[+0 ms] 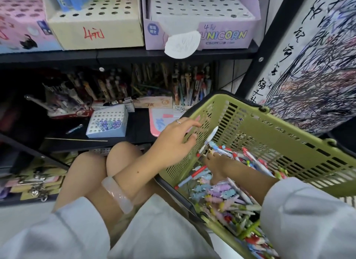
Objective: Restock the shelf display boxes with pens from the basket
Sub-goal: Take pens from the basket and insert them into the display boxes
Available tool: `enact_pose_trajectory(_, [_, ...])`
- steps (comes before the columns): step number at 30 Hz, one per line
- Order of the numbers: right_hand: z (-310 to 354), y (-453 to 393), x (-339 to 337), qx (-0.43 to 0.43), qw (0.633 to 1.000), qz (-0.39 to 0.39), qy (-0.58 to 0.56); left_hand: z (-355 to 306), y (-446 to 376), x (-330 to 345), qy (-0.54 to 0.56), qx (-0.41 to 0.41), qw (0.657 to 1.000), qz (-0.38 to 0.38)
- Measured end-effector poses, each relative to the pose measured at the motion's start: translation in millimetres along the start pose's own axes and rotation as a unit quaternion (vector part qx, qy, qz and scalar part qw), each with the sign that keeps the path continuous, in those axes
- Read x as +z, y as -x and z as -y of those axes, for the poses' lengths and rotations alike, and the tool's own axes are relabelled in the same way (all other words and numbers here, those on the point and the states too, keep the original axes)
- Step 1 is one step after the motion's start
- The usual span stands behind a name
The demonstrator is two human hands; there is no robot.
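Reaching into the green basket (269, 127) at the right of the frame, our right hand (215, 165) lies low among the heaped pens (227, 199), its fingers pointed toward the upper left and pinching the lower end of a pen with a white tip (211, 138). That pen slants up and to the right from the fingertips, its pale tip standing out against the basket's slotted wall. The rest of the pens lie under and to the lower right of the hand, filling the basket's floor down toward the bottom edge of the frame.

Our left hand (174, 141) sits just left of centre, on the basket's near-left wall. Its fingers are spread and lightly bent over the rim, and whether they grip the rim or only rest on it we cannot tell. It holds no pen, and the white-tipped pen stands just to the right of its fingertips, apart from them. A pale bangle (117, 194) rings the left forearm.

Left of centre, on the dark lower shelf (63, 143), a small blue display box (107, 124) shows a few pen caps in its holes. Across the top stand a cream box (94, 31) and a lilac UNICORN box (202, 33).
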State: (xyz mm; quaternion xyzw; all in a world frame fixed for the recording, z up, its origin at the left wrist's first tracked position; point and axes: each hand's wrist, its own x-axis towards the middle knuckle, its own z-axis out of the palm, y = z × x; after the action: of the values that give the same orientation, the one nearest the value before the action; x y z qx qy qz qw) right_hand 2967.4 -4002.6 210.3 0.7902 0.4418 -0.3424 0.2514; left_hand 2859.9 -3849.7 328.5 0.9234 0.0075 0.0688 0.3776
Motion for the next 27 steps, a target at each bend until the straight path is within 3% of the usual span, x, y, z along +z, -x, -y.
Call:
enact_pose_trajectory(4, [2, 1, 4, -0.011, 0.999, -0.020, -0.038, -2, 1, 0, 0.005, -0.003, 1.000, -0.008])
enact_pose_trajectory(9, [-4, 5, 17, -0.014, 0.983, -0.065, -0.171, -6, 1, 0, 0.017, -0.005, 1.000, -0.016])
enact_pose_trajectory(13, [1, 3, 29, 0.005, 0.984, -0.117, -0.134, -6, 2, -1, 0.032, -0.010, 0.999, -0.014])
enact_pose_trajectory(17, [2, 3, 23, 0.016, 0.975, -0.138, -0.174, -8, 3, -1, 0.046, -0.014, 0.999, -0.012])
enact_pose_trajectory(27, [10, -3, 22, 0.010, 0.980, -0.117, -0.162, -4, 3, 0, 0.040, -0.002, 0.999, -0.014])
